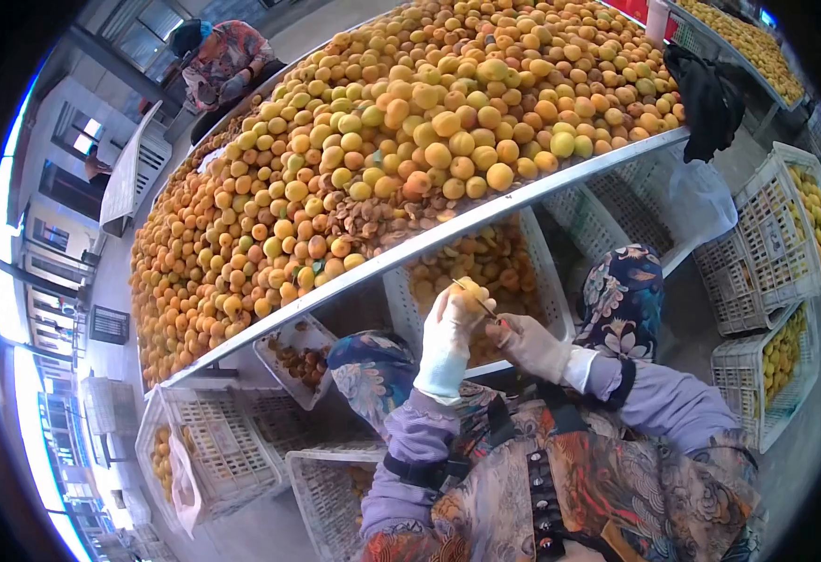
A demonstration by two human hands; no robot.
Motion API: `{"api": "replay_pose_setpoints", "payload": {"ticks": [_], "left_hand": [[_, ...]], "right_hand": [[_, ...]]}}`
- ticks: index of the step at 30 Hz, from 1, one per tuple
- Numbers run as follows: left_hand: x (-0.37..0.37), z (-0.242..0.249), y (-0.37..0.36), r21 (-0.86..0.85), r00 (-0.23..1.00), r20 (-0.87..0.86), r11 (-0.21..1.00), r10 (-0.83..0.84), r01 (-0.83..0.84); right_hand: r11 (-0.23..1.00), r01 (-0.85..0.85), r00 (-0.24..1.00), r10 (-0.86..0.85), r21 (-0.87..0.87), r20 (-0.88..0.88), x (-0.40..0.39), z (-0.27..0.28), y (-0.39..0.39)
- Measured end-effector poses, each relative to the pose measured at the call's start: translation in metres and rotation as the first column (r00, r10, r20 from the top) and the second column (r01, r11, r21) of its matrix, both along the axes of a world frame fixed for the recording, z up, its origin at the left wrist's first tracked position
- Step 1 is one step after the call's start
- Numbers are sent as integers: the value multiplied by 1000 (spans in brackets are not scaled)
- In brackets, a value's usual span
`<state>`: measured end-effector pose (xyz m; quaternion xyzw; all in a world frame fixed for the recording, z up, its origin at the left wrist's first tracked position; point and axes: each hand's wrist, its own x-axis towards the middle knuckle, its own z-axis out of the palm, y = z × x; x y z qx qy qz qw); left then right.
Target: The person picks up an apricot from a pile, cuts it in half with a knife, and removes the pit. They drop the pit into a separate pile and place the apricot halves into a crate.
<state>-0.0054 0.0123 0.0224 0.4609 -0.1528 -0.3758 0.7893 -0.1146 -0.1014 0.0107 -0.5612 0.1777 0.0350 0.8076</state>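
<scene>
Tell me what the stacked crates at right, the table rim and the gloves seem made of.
Crates: probably molded plastic, matte, with uniform slotted walls.
Table rim: likely metal, pale and smooth, a thin straight strip.
Gloves: soft, matte and creased; fabric or thin rubber, I can't tell which.

Your gloved left hand points up, fingers curled; your right hand angles in beside it, fingers pinched.

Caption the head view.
White-gloved left hand holds round yellow fruit, right hand a thin dark tool against it, beside a metal-edged table.
</scene>
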Motion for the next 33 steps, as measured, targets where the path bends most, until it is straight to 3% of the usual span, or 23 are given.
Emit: {"api": "replay_pose_setpoints", "payload": {"ticks": [2,5,6,8,10,12,13,14,15,17,18,20,21,22,23,24,26,28,31,33], "left_hand": [[-4,-4,0,-8,994,-112,1000,-18,18],[-3,0,-1,0,999,-24,1000,27,-27],[0,-2,-1,1,999,-21,1000,25,-25],[7,-7,0,194,958,284,976,42,-100],[8,-6,-2,200,964,260,974,52,-107],[6,-4,-5,203,915,389,959,108,-200],[3,-5,-5,203,915,389,959,109,-200],[-1,-8,-6,134,984,150,984,95,-116],[-4,-11,-7,47,994,-91,997,60,-56],[-2,-27,-14,45,988,-109,993,114,-110],[-2,-23,-14,10,989,-79,992,128,-128],[-5,-11,-17,72,976,154,983,154,-167],[-2,-24,-21,106,955,243,974,168,-198],[4,-36,-23,143,932,319,964,170,-225],[8,-33,-21,237,900,414,938,139,-254],[8,-27,-21,332,870,485,902,86,-275],[3,-29,-25,181,962,226,963,156,-199],[-2,-27,-26,238,977,159,955,143,-178],[-4,-39,-30,219,974,69,949,217,-227],[-3,-43,-28,62,958,-188,976,216,-208]], "right_hand": [[999,36,998,-38,37,56,0,-3,5],[974,-34,999,34,-225,-4,7,6,-4],[974,-31,999,32,-225,-1,8,10,-7],[978,-73,988,43,-198,-150,9,15,-8],[981,-60,990,36,-182,-133,9,14,-7],[985,-49,992,30,-164,-121,8,8,-1],[983,38,999,-36,-181,15,7,1,7],[974,125,983,-97,-187,154,8,-8,12],[982,108,991,-94,-155,94,10,-19,14],[987,69,997,-65,-148,31,9,-32,6],[989,25,999,-31,-146,-40,15,-38,4],[998,62,998,-63,32,29,15,-23,-2],[997,79,997,-79,-14,-8,15,-38,-8],[988,88,992,-75,125,-104,14,-16,-8],[999,13,985,-18,-32,-170,9,8,-12],[997,-25,958,3,-74,-286,10,14,-16],[995,-75,961,52,-73,-273,9,1,-13],[983,173,983,-176,61,49,14,-36,-2],[991,133,990,-134,21,53,13,-40,-1],[995,74,996,-77,74,47,12,-43,-1]]}}
